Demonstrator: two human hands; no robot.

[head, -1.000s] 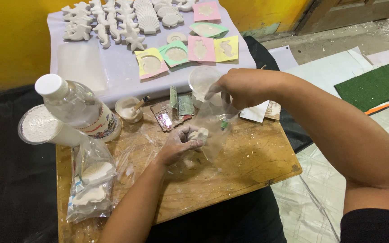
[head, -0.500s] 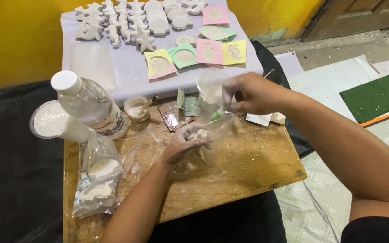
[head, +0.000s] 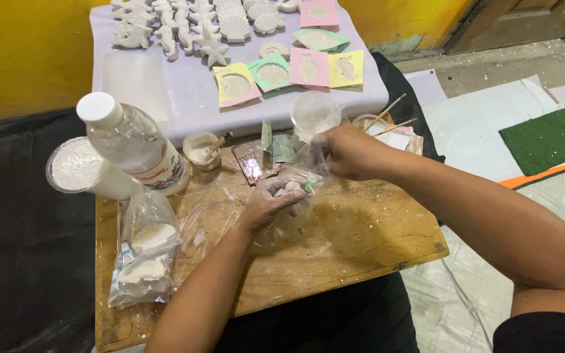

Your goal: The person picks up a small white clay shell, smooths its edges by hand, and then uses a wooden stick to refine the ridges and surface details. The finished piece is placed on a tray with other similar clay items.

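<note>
A crinkled clear plastic bag (head: 295,180) sits near the middle of the wooden bench (head: 361,242), held from both sides; the left hand (head: 273,199) is curled around a small white plaster piece (head: 290,188) at the bag, fingers dusted white; the right hand (head: 348,151) pinches the bag's upper edge, fingers closed on the film; the bench top is scuffed plywood smeared with white powder; at its left edge lies a second clear bag (head: 144,255) holding shell-shaped white casts; toward the back left corner stand a clear plastic bottle (head: 132,140) with a white cap and a round tub of white powder (head: 76,167); behind, a pale sheet (head: 184,98) carries white shell and starfish casts and pastel square moulds (head: 308,65).
</note>
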